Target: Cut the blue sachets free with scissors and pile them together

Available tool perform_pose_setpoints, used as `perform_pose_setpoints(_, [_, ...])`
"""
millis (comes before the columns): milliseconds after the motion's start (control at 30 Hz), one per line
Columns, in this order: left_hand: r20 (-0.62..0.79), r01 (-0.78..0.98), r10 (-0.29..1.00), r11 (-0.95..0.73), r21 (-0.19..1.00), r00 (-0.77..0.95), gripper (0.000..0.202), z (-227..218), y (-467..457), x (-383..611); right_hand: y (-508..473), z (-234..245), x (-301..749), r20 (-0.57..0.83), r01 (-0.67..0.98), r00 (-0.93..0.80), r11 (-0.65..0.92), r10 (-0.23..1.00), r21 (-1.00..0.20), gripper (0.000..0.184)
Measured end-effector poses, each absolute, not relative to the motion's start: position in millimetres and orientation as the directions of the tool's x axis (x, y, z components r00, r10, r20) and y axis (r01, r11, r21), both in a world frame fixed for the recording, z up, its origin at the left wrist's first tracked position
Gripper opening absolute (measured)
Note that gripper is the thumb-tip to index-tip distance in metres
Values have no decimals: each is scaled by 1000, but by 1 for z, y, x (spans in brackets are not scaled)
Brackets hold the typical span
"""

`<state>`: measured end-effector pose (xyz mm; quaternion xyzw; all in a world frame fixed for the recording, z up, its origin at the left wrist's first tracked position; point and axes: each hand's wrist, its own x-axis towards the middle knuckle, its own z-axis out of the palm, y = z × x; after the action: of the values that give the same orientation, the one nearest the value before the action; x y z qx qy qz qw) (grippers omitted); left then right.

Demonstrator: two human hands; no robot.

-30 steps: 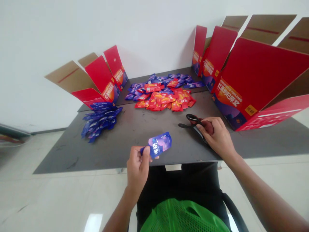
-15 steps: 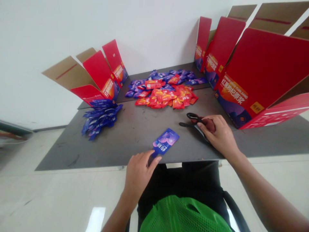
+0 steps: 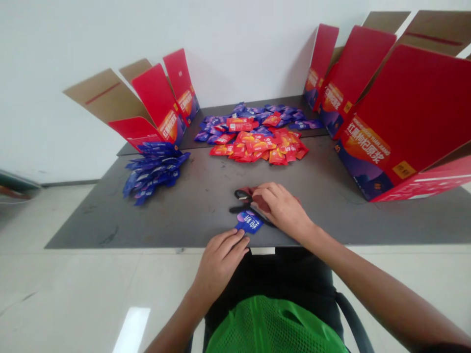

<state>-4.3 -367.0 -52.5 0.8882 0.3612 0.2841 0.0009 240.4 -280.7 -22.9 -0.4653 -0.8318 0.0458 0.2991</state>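
A blue sachet with white lettering lies flat at the near edge of the dark grey table. My left hand pinches its near corner, fingers pressed together. My right hand is closed round the handles of black scissors, which rest across the far side of the sachet. The scissor blades are hidden under my hand.
A heap of red and purple sachets lies at the table's middle back. A stack of blue sachets sits at the left by an open red carton. Larger open red cartons stand at the right.
My left hand lowered the blue sachet flat onto the table edge. My right hand slid the scissors leftward onto the sachet.
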Motion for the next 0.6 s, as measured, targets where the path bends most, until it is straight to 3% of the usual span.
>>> perform_pose_setpoints(100, [500,635,643,-742,217,581,28,-53,-368,-5,-266,-17,263,492,827,-272,463,827,-320,14])
perform_pose_setpoints(200, [481,640,658,-733,231,580,29,-55,-371,-4,-276,-7,246,548,782,-235,491,803,-384,18])
perform_pose_setpoints(267, [475,644,665,-727,238,576,28,-54,-372,-4,-293,-7,218,539,716,-298,558,788,-420,19])
perform_pose_setpoints(400, [484,651,673,-718,247,559,26,-53,-372,-4,-307,-19,195,437,696,-448,611,780,-377,13])
perform_pose_setpoints(600, [516,641,659,-726,248,547,26,-58,-370,-5,-266,-13,258,488,827,-259,452,833,-333,18])
